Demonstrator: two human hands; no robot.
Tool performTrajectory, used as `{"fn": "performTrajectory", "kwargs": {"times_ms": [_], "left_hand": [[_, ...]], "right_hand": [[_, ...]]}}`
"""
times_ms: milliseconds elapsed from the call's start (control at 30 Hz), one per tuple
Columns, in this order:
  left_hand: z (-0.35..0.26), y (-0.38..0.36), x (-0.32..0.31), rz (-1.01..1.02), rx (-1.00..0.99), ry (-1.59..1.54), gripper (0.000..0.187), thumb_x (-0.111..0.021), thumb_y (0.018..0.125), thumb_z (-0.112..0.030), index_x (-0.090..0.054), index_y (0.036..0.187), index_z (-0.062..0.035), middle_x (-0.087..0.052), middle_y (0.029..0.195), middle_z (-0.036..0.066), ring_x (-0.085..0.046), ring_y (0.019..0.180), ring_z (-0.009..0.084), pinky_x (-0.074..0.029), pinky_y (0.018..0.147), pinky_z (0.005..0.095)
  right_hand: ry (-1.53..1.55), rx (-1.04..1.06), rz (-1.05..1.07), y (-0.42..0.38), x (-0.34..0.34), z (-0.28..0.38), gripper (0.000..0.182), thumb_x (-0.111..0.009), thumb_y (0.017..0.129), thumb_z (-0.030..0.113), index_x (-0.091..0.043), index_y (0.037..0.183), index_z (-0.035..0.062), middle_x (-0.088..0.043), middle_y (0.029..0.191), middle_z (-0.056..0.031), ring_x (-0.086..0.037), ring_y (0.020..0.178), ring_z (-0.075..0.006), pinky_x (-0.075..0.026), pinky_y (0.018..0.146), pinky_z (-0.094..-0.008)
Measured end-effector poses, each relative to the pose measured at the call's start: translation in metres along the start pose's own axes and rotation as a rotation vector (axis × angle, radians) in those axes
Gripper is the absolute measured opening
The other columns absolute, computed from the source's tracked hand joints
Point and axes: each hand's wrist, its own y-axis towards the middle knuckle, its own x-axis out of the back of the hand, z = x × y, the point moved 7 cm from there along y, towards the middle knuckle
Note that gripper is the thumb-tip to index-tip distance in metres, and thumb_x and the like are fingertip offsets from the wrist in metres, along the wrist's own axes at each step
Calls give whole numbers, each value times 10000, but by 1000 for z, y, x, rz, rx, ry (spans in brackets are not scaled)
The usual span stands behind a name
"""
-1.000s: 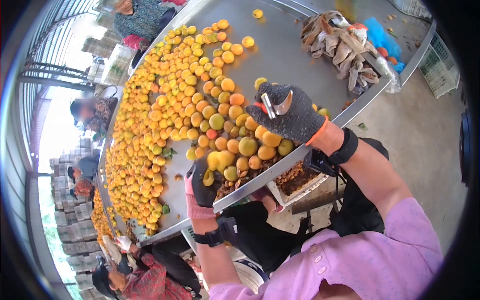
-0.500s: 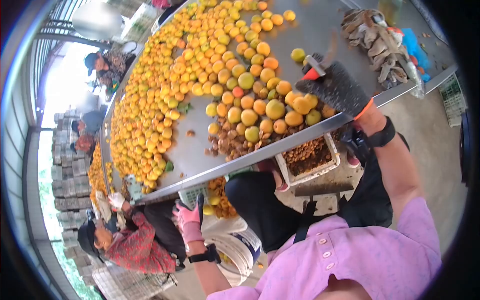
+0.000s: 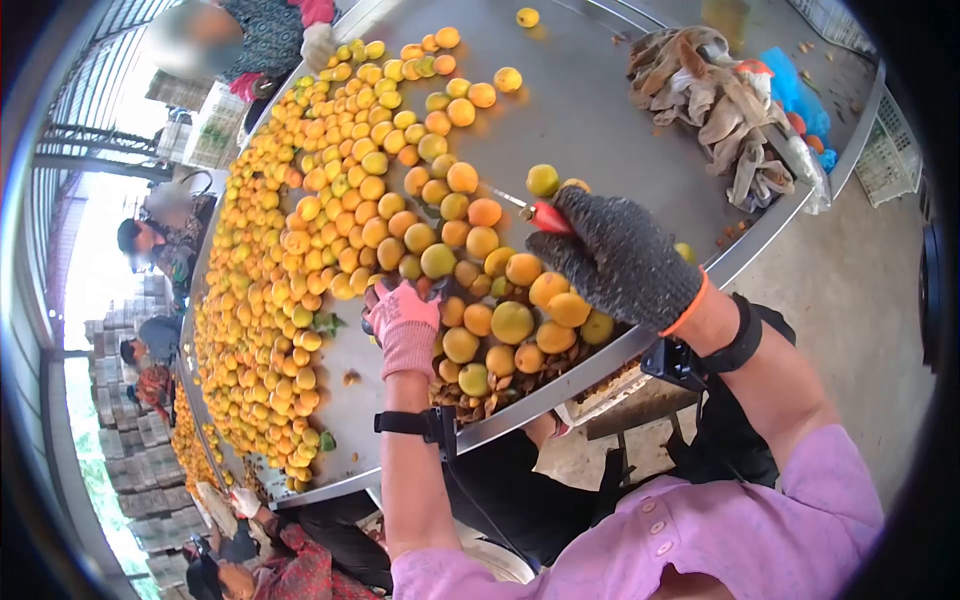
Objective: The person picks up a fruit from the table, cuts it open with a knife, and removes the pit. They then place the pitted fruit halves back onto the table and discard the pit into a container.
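My right hand (image 3: 620, 250), in a dark grey knit glove, grips the red handle of a small knife (image 3: 548, 217). Its thin blade points up and left over the apricots (image 3: 483, 242). At the near edge of the heap, my left hand (image 3: 405, 312) in a pink glove with dark fingertips reaches down to the fruit. Its fingers look spread, though the tips are partly hidden among the apricots. A greenish apricot (image 3: 542, 180) lies just beyond the knife. Brown pits and scraps (image 3: 480, 402) lie under the nearest fruit.
The metal table (image 3: 500, 130) has a raised rim along my side. Crumpled used gloves (image 3: 710, 95) and a blue plastic bag (image 3: 797, 95) lie at its right. Several people sit along the left side, one in a red patterned shirt (image 3: 310, 560). A crate (image 3: 885, 150) stands at right.
My left hand has risen from below the table edge to the apricots. My right hand has moved left and down with the knife, which now points over the fruit. The view has shifted.
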Motion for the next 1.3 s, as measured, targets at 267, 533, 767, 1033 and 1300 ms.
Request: {"fn": "performTrajectory", "kwargs": {"times_ms": [267,533,767,1033,1300], "left_hand": [[12,-27,13,-120,5,-153,494,-678,734,-277,-545,1140,-29,-442,1260,216,-462,1138,358,-392,920,464],[-4,-178,61,155,-129,-2521,488,-508,892,-236,-385,1287,22,-550,1148,158,-600,927,262,-511,756,365],[13,-249,45,27,-238,-2511,499,-471,908,-308,-406,1257,41,-569,1071,190,-601,845,223,-522,637,293],[-15,-303,76,-236,-243,-1955,344,-393,938,-191,-545,1075,85,-575,1050,176,-579,914,202,-480,794,320],[-23,-318,59,-300,-132,-2071,376,-462,897,-248,-578,1032,83,-640,952,152,-619,816,200,-492,734,293]], "right_hand": [[32,-27,-22,3,11,-2,228,-624,785,231,-547,854,28,-576,661,-165,-579,608,-348,-452,527,-417],[178,170,64,-25,4,36,303,-676,775,189,-563,958,-24,-579,722,-200,-590,661,-347,-451,563,-393],[707,78,273,-98,2,98,225,-584,851,195,-521,937,-3,-563,754,-196,-564,678,-349,-432,563,-372],[371,-24,405,-173,42,150,258,-558,852,282,-533,972,56,-589,755,-182,-582,684,-389,-458,565,-439],[167,-85,463,-196,44,153,324,-568,829,359,-534,879,41,-572,657,-185,-578,599,-392,-456,523,-451]]}}
